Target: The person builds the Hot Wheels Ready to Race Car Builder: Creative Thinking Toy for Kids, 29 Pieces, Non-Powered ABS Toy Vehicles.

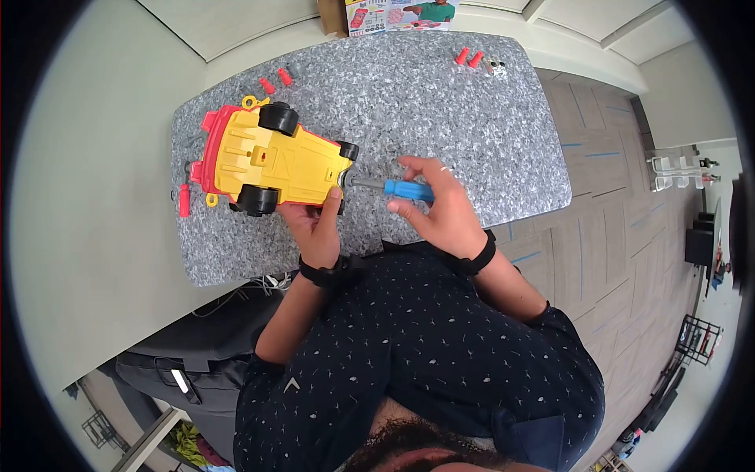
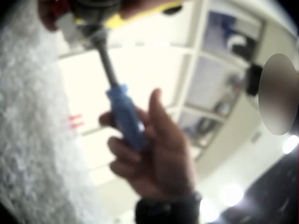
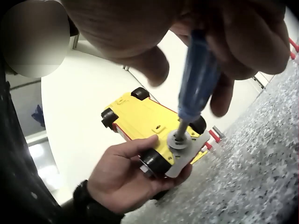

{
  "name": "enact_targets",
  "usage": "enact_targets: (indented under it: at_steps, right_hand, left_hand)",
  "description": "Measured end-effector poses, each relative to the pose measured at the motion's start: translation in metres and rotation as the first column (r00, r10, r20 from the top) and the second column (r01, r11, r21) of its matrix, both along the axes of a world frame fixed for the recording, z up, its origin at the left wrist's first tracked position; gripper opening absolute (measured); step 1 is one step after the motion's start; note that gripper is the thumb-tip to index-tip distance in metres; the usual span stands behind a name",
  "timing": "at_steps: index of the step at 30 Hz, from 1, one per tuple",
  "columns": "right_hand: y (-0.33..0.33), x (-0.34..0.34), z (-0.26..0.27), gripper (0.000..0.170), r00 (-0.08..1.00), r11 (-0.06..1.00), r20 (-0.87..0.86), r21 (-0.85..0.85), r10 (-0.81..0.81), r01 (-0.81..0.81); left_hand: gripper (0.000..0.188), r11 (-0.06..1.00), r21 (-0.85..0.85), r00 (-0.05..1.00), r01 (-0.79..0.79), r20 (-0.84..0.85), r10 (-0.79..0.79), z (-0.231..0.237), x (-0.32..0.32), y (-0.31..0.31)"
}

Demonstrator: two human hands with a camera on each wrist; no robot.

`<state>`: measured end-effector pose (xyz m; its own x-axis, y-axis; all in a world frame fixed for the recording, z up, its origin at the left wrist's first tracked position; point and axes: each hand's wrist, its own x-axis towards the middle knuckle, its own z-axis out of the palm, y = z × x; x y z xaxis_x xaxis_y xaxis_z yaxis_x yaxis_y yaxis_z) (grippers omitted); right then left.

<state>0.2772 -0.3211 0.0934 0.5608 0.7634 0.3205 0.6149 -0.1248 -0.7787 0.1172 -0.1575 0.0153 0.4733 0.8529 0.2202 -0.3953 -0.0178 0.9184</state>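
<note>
A toy car (image 1: 295,169) with a yellow underside, red body and black wheels is held bottom outward over the table. My left hand (image 1: 318,236) grips its narrow end, thumb on the yellow underside and fingers behind. A blue-handled screwdriver (image 1: 409,189) reaches to that end. In the right wrist view its shaft meets a round whitish piece (image 3: 178,140) beside a pale grey bumper-like part (image 3: 189,156); the tip is hidden. My right hand (image 1: 448,208) holds the screwdriver handle loosely, the handle's end against the palm, with thumb and index finger spread away from it.
On the speckled grey table (image 1: 440,110), red pieces (image 1: 275,81) lie behind the car and a red tool-like piece (image 1: 185,200) lies left of it. More red pegs (image 1: 469,57) and a small silvery part (image 1: 496,67) sit at the far right. A printed box (image 1: 401,16) stands behind.
</note>
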Motion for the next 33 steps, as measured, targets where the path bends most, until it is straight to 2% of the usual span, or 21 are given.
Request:
enact_targets:
  at_steps: [3, 6, 9, 10, 12, 15, 18, 21, 24, 27, 30, 33]
  right_hand:
    - [-0.004, 0.0, -0.001, 0.049, 0.99, 0.992, -0.139, -0.126, -0.018, 0.0]
    - [-0.006, 0.0, -0.008, 0.047, 0.911, 0.981, -0.41, -0.191, -0.049, -0.033]
    - [-0.002, -0.004, -0.005, 0.046, 0.999, 0.999, 0.014, -0.009, -0.05, 0.05]
    - [-0.003, -0.004, -0.003, 0.047, 0.982, 0.996, -0.179, -0.078, -0.051, 0.037]
    - [-0.006, -0.002, 0.0, 0.047, 0.839, 0.979, -0.536, -0.2, -0.087, -0.026]
    - [-0.006, -0.005, 0.002, 0.048, 0.956, 0.996, -0.292, -0.091, -0.031, 0.005]
    - [-0.007, -0.003, -0.007, 0.048, 0.957, 0.994, -0.289, -0.107, -0.038, 0.008]
    - [-0.008, -0.001, -0.018, 0.047, 0.926, 0.998, -0.378, -0.057, -0.005, -0.018]
    - [-0.006, -0.006, -0.009, 0.047, 0.98, 0.999, -0.201, -0.053, -0.01, -0.001]
    - [-0.007, -0.003, -0.017, 0.046, 0.933, 0.99, -0.357, -0.141, -0.034, -0.018]
    - [-0.003, -0.007, -0.002, 0.043, 0.999, 1.0, 0.036, 0.004, -0.013, 0.013]
    - [-0.006, -0.008, -0.015, 0.037, 0.982, 0.999, -0.185, -0.036, 0.031, -0.038]
  left_hand:
    - [0.076, 1.0, 0.024, 1.0, 0.016, -0.024, -0.015, -0.006, -0.003, 0.002]
    - [0.062, 1.0, 0.018, 1.0, -0.02, 0.007, 0.02, 0.006, 0.002, -0.002]
    - [0.061, 1.0, 0.017, 0.999, -0.022, -0.025, 0.022, 0.005, 0.0, -0.001]
    - [0.061, 1.0, 0.014, 1.0, -0.018, -0.012, 0.019, 0.006, 0.0, -0.001]
    - [0.061, 1.0, 0.009, 1.0, -0.011, 0.015, 0.011, 0.011, 0.002, -0.002]
    - [0.062, 0.999, 0.033, 0.999, -0.037, -0.02, 0.037, 0.009, 0.002, -0.001]
    - [0.056, 0.999, 0.035, 1.0, -0.03, -0.002, 0.03, 0.01, 0.002, -0.002]
    - [0.048, 0.998, 0.057, 1.0, -0.003, -0.018, 0.004, 0.011, 0.0, 0.001]
    - [0.038, 0.998, 0.059, 1.0, 0.003, -0.011, -0.002, 0.012, 0.0, 0.001]
    - [0.033, 0.999, 0.035, 0.999, 0.002, 0.045, -0.004, 0.017, 0.004, -0.002]
    - [0.031, 0.999, 0.036, 0.999, 0.026, 0.042, -0.028, 0.016, 0.001, -0.001]
    - [0.032, 1.0, -0.012, 0.997, -0.004, 0.072, 0.005, 0.011, 0.001, -0.004]
